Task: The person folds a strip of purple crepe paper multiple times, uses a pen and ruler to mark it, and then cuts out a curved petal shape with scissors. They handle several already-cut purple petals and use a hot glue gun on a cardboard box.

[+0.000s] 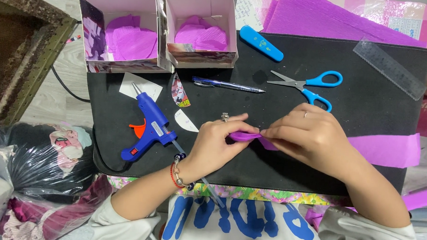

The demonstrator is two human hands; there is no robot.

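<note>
Pinching from both sides, the two hands meet over the middle of the black rectangular work mat (pixel 365 106) and share one small purple crepe-paper piece (pixel 245 136). The left hand (pixel 217 146), wearing a ring and a red-and-beaded bracelet, closes its fingertips on the left end of the paper, which bulges into a rounded petal shape just above the mat. The right hand (pixel 310 137), also ringed, clenches the other end between thumb and forefinger, so the paper spans the short gap between the two hands.

Just left of the left hand lies a blue hot-glue gun with an orange trigger (pixel 149 127), nozzle pointing up and away, its clear glue stick running back under the wrist. Beside it sit small white paper cut-outs (pixel 185 121) and a printed half-round scrap (pixel 180 93). To the right of the right hand a long strip of purple crepe paper (pixel 387 149) lies across the mat edge.

Farther out, a blue ballpoint pen (pixel 226 84) lies near blue-handled scissors (pixel 309 85), blades closed and pointing left. Beyond these rest a blue oblong plastic case (pixel 261 43) and a clear plastic ruler (pixel 389 68), set at a slant. At the far edge stand two open white cardboard boxes (pixel 93 30), each holding cut purple paper petals (pixel 131 40), and a large sheet of purple crepe paper (pixel 330 20) spreads to the right.
</note>
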